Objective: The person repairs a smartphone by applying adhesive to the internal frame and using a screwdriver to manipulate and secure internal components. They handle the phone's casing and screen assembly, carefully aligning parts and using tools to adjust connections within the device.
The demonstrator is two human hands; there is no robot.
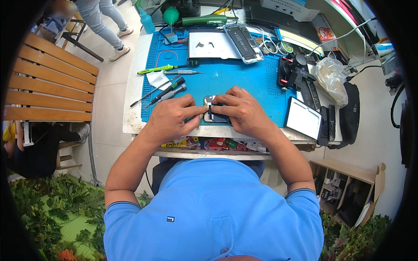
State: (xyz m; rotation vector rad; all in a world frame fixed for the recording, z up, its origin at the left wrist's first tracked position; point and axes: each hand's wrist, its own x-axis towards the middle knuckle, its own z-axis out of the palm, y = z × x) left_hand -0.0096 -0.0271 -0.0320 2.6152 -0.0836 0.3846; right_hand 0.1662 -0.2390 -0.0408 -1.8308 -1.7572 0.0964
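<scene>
A small phone screen panel (220, 118), dark with a silvery upper end, lies on the blue work mat (237, 80) close to the table's front edge. From its left side my left hand (176, 116) reaches in, thumb and forefinger pinched at its edge. My right hand (246, 109) is bent over its right side, with the fingertips closed on its upper part. Between the fingertips runs a thin dark strip, too small to name. Fingers hide much of the panel.
Left of my hands lie screwdrivers (167, 90), a white cloth (157, 80) and a green-handled tool (156, 69). Behind are a white tray (209, 50) and an opened phone (244, 43). At the right stand a black clamp holder (296, 71), a white-lined box (303, 118) and a plastic bag (331, 78).
</scene>
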